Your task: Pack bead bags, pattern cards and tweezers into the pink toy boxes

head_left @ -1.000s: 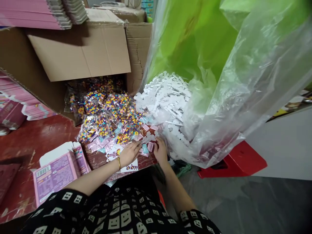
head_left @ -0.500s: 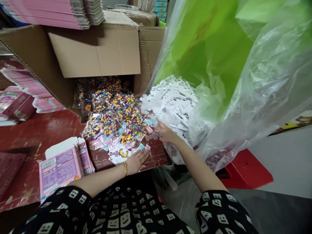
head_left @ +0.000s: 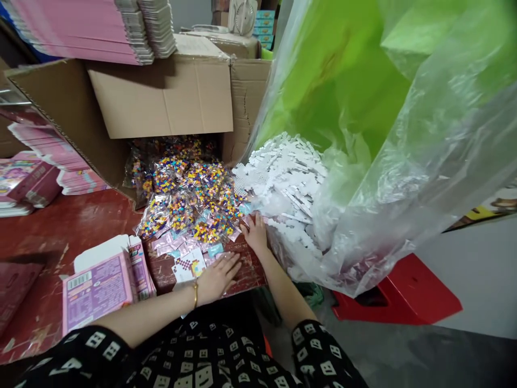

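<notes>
My left hand point(head_left: 218, 276) lies flat at the table's front edge, fingers spread, palm partly over a white pattern card point(head_left: 186, 268) with a pixel picture. A blue sachet point(head_left: 215, 249) lies just beyond its fingers. My right hand point(head_left: 255, 235) reaches down at the right of the table, fingers stretched out, by small pink and blue sachets; nothing shows in it. Beyond it are clear bags of colourful beads point(head_left: 212, 188) in a heap, with pink sachets point(head_left: 172, 241) along its front. White pegboards point(head_left: 286, 178) fill a large plastic bag right of my right hand.
The bead bags spill from a tipped cardboard box point(head_left: 169, 99). Pink and purple boxes point(head_left: 99, 285) stand at front left, with flat pink cartons point(head_left: 81, 37) stacked above. The clear plastic bag point(head_left: 388, 199), lined green, bulges over the table's right side. A red stool point(head_left: 420, 288) stands below.
My right hand has moved left and slightly down, away from the pegboard heap. The dotted pegboard at its fingers is no longer visible. My left hand has shifted slightly left and down.
</notes>
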Motion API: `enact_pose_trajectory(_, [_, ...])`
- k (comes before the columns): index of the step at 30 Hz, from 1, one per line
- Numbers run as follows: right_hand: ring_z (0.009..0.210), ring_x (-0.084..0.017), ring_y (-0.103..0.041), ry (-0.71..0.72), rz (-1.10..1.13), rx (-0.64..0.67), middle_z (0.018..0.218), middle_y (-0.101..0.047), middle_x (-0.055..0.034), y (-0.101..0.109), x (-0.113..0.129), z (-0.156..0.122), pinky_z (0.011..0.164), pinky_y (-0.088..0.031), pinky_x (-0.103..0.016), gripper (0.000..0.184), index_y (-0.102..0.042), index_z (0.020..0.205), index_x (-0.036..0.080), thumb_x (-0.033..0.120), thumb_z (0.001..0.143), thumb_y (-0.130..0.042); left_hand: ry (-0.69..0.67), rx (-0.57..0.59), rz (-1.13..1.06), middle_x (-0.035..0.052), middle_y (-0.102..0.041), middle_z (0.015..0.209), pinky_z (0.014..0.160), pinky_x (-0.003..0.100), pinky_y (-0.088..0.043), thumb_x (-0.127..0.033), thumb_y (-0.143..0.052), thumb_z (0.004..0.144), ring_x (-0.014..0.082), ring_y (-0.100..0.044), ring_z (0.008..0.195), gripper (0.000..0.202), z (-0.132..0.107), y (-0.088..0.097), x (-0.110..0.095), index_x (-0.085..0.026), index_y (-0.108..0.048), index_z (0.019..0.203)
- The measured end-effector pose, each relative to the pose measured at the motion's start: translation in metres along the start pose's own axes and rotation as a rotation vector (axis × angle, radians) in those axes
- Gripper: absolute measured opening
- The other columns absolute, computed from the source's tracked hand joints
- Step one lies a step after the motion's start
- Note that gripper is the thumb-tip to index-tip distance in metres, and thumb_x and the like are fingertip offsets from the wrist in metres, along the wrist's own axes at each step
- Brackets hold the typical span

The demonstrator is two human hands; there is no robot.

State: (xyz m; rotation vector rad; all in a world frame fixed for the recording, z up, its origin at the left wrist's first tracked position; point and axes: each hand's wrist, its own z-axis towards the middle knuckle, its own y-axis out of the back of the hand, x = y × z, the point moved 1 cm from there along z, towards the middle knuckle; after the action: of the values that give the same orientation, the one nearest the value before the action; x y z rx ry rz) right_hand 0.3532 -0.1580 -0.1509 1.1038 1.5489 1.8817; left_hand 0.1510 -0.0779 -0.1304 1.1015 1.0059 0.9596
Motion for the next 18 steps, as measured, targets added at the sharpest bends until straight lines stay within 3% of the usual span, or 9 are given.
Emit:
enact_pose_trajectory(3, [0.146,-0.034,-0.025,-0.025,0.005,0.002,0.156,-0.03,-0.0198,-0.019,0.011,-0.016,0.114,-0.025,-0.057,0.047,-0.049,0.141,0.015,0.029,0.096,-0.042,0.086,-0.014,0.005,0.0139,-0.034,0.155,0.119,0.043,-0.026,-0.018,-0.037,0.099,0.0269,-0.027,0.145,0.044,0.046,0.004,0.017,-0.008,-0.047,0.14])
enact_pose_trajectory(7, [0.137,-0.031,-0.041,0.109,0.094,0.021,0.146,-0.048,-0.0155,-0.004,0.012,-0.031,0.108,-0.036,-0.054,0.039,-0.065,0.123,0.019,0.016,0.09,-0.045,0.229,-0.008,0.0,0.0167,-0.039,0.152,0.118,0.047,-0.026,-0.014,-0.038,0.095,0.0287,-0.03,0.144,0.046,0.105,0.005,0.073,-0.007,-0.048,0.139])
enact_pose_trajectory(11, [0.113,-0.025,-0.059,0.052,0.127,0.008,0.118,-0.066,-0.0163,0.026,0.024,0.019,0.099,-0.046,-0.04,0.042,-0.067,0.116,0.014,0.006,0.088,-0.037,0.265,0.014,-0.008,0.0142,-0.052,0.143,0.115,0.054,-0.028,-0.031,-0.049,0.093,0.0325,-0.044,0.135,0.046,0.134,-0.007,0.106,-0.015,-0.054,0.136])
enact_pose_trajectory(15, [0.104,-0.024,-0.065,0.014,0.083,0.162,0.109,-0.07,-0.0186,0.029,0.058,0.097,0.09,-0.05,-0.03,0.029,-0.069,0.111,0.009,0.012,0.087,-0.051,0.379,0.008,0.029,0.0231,-0.054,0.138,0.113,0.067,-0.018,-0.03,-0.048,0.093,0.0406,-0.041,0.135,0.049,0.126,-0.006,0.093,-0.007,-0.053,0.136])
enact_pose_trajectory(18, [0.098,-0.024,-0.067,-0.025,0.021,0.291,0.105,-0.07,-0.0196,0.021,0.078,0.133,0.085,-0.053,-0.034,0.023,-0.068,0.105,0.005,0.02,0.091,-0.058,0.382,0.013,0.034,0.0243,-0.049,0.142,0.117,0.06,-0.018,-0.029,-0.044,0.096,0.0377,-0.035,0.14,0.048,0.089,0.006,0.051,-0.002,-0.053,0.135])
